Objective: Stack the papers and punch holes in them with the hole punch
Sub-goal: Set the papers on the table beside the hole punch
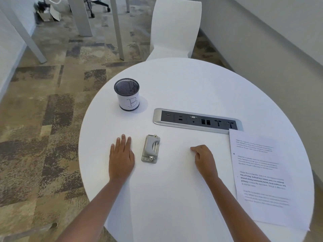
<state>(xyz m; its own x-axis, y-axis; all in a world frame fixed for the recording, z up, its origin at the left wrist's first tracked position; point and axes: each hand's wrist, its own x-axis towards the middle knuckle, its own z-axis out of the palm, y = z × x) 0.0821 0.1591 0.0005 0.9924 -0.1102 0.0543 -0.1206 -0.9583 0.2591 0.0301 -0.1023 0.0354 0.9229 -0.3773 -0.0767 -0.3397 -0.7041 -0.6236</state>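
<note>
A small grey metal hole punch (150,148) lies on the round white table (192,88), between my two hands. My left hand (121,157) rests flat on the tabletop just left of the punch, fingers straight, not touching it. My right hand (203,158) rests on the table to the right of the punch, fingers loosely curled, with nothing visibly in them. Printed papers (262,179) lie in a loose pile at the table's right edge, to the right of my right hand and apart from it.
A black mesh pen cup (127,94) with a white label marked "B" stands at the back left. A recessed socket strip (197,121) runs across the middle, its right end touching the papers' top corner. A white chair (174,28) stands behind the table.
</note>
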